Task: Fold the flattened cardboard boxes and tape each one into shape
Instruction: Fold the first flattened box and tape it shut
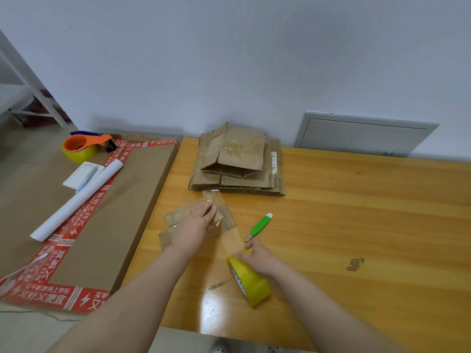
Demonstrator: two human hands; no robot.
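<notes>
Bare left hand (193,225) and right hand (257,256), bare forearms (142,289) in the lower frame; toes of white perforated shoes (218,349) at bottom edge, centre.

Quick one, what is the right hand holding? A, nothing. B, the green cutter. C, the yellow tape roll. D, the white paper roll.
C: the right hand grips the yellow tape roll, a clear strip running from it to the small box; the green cutter lies on the table.

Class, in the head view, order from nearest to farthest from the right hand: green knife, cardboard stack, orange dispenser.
1. Green knife, just ahead of the right hand.
2. Cardboard stack, back by the wall.
3. Orange dispenser, far left on the big box.
</notes>
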